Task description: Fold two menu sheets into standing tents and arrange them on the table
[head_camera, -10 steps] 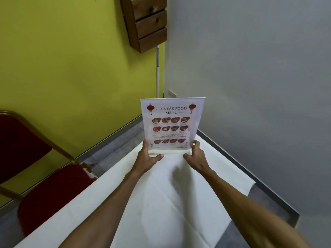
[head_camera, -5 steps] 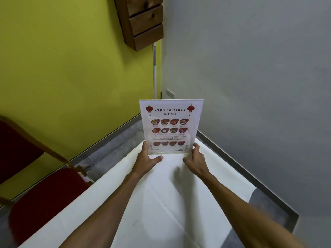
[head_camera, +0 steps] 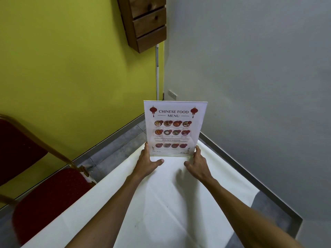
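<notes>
A white menu sheet (head_camera: 174,127) headed "Chinese Food Menu", with red lanterns and rows of dish pictures, stands upright at the far end of the white-clothed table (head_camera: 161,203). My left hand (head_camera: 146,162) grips its lower left corner, fingers behind the sheet and thumb lying on the cloth in front. My right hand (head_camera: 197,164) holds the lower right corner the same way. The sheet's back side is hidden. I see only one menu.
A red upholstered chair (head_camera: 44,199) with a gold frame stands left of the table. A yellow wall lies to the left and a grey wall to the right, meeting behind the menu. A wooden drawer box (head_camera: 145,22) hangs on the wall above.
The menu and both hands have stayed in the same grip at the table's far end; the view has shifted slightly, and the menu's lower edge now sits on the cloth.
</notes>
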